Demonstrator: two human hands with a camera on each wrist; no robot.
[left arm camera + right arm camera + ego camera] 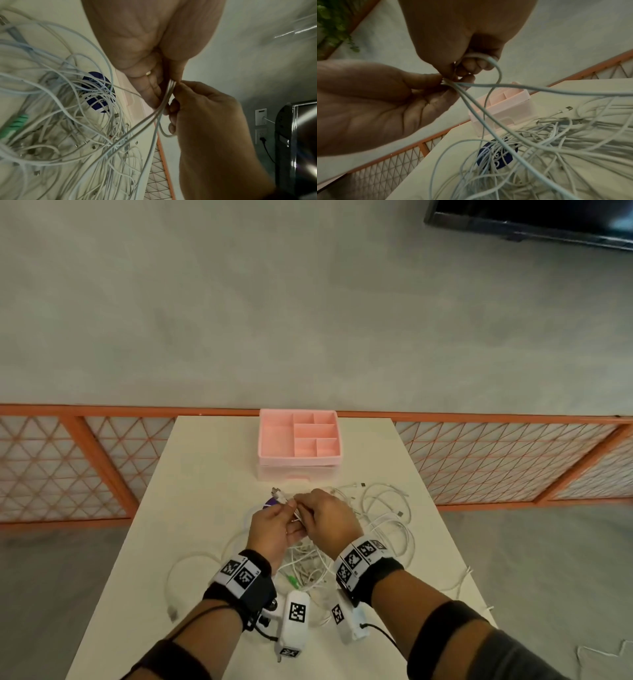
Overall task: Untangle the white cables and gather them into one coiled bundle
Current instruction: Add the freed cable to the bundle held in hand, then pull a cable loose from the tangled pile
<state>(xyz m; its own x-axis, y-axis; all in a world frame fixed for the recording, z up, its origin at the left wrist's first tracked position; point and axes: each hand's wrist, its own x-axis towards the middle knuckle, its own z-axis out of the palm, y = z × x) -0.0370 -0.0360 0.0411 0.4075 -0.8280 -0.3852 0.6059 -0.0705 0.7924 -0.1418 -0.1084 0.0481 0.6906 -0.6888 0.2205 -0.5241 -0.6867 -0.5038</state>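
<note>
The cables (383, 525) are thin and white, many of them, lying in a loose tangle on the near half of the table, loops spreading right and left of the middle. Small metal plugs show at several ends, one at the far right (363, 484). A few strands (164, 100) rise out of the heap side by side and are pinched together above it; one of these curls into a small loop (477, 56). A plug end (278, 494) sticks up at the far left of the lifted strands, though its type is too blurred to tell.
</note>
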